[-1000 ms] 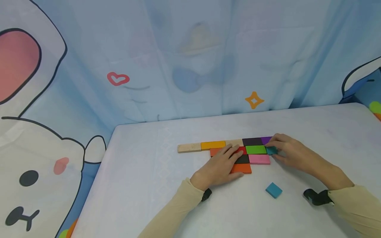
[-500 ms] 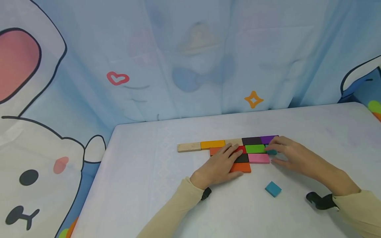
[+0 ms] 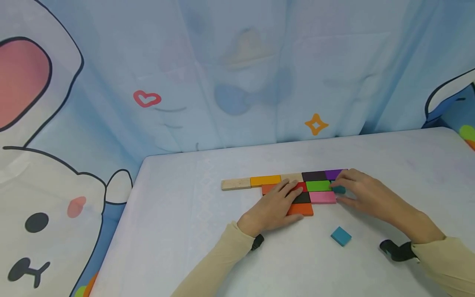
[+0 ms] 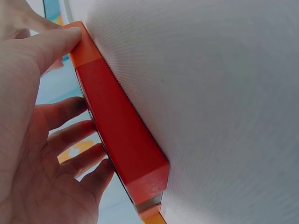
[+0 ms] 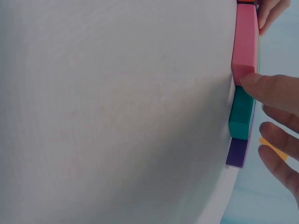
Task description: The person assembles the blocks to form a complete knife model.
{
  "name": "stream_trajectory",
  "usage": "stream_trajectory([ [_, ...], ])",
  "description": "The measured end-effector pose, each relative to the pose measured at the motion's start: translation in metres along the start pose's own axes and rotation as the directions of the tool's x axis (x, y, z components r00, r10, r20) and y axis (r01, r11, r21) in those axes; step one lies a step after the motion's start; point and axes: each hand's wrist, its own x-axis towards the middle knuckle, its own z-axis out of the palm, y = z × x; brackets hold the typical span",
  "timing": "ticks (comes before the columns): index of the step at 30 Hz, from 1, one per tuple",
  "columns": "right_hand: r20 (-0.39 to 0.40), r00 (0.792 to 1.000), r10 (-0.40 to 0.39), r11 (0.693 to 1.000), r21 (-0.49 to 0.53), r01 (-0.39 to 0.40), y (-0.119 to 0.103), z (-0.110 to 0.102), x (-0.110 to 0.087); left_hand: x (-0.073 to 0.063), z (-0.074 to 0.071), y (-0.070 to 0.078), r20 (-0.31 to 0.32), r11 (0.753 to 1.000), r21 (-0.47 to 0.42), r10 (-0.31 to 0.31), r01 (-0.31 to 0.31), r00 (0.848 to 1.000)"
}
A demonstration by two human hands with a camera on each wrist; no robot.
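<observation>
Flat coloured blocks lie in staggered rows on the white tabletop. My left hand (image 3: 271, 208) rests over the left part of them, fingers spread, hiding several. Its thumb touches the orange block (image 4: 84, 49) in the left wrist view, beside a red block (image 4: 119, 126). At the right end, my right hand (image 3: 365, 192) is relaxed around a teal block (image 5: 240, 107), its thumb tip at the end of the pink block (image 3: 323, 197). Its other fingers are apart, over the teal block in the head view. A green block (image 3: 318, 186) adjoins the teal one.
The far row holds a plain wooden block (image 3: 236, 184), a yellow block (image 3: 265, 180), another wooden one, a black block (image 3: 313, 176) and a purple block (image 3: 332, 174). One loose blue block (image 3: 341, 236) lies nearer the front. A printed blue curtain (image 3: 237, 123) hangs behind the table.
My right fingers have loosened around the teal block and drawn slightly right, showing more of the purple block. My left hand has stayed in place on the rows.
</observation>
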Motion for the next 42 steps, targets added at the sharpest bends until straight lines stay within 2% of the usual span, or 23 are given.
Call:
stream_trajectory([
  [5,-0.04,0.999,-0.014,1.0,0.02,0.015,-0.004,-0.002,-0.005,0.0,-0.001,0.0,-0.002,1.0,-0.005,0.002,-0.002,1.0],
  [9,-0.028,1.0,-0.008,0.999,0.037,0.009,-0.015,-0.007,-0.012,0.0,-0.001,0.0,0.004,1.0,-0.012,-0.001,0.001,1.0],
  [11,0.014,1.0,-0.002,0.998,0.056,0.001,-0.022,-0.01,-0.017,0.0,-0.001,0.0,0.007,1.0,-0.013,-0.002,0.002,1.0],
  [14,0.122,0.992,0.019,0.994,0.105,-0.032,-0.031,-0.012,-0.027,-0.001,-0.001,0.0,0.007,1.0,-0.01,-0.003,0.003,1.0],
  [18,0.285,0.958,0.023,0.97,0.225,-0.09,-0.04,-0.011,-0.04,-0.001,0.0,0.0,0.007,1.0,-0.005,-0.009,0.009,1.0],
  [22,0.376,0.926,-0.027,0.947,0.307,-0.097,-0.045,-0.006,-0.05,-0.001,0.001,0.001,0.009,1.0,-0.01,-0.012,0.012,1.0],
  [24,0.387,0.921,-0.044,0.944,0.317,-0.089,-0.046,-0.005,-0.053,-0.001,0.001,0.001,0.005,1.0,-0.009,-0.011,0.011,1.0],
  [28,0.355,0.933,-0.064,0.951,0.304,-0.05,-0.047,-0.001,-0.055,-0.001,0.001,0.001,-0.004,1.0,-0.003,-0.006,0.006,1.0],
  [31,0.35,0.935,-0.054,0.957,0.286,-0.051,-0.048,-0.001,-0.054,-0.001,0.001,0.0,-0.005,1.0,-0.007,-0.006,0.006,1.0],
  [36,0.366,0.931,0.011,0.966,0.236,-0.105,-0.049,-0.003,-0.047,-0.001,0.001,0.0,-0.006,1.0,-0.009,-0.005,0.005,1.0],
  [42,0.32,0.945,0.062,0.972,0.198,-0.13,-0.049,-0.002,-0.038,0.0,0.002,0.0,-0.004,1.0,-0.003,-0.004,0.004,1.0],
])
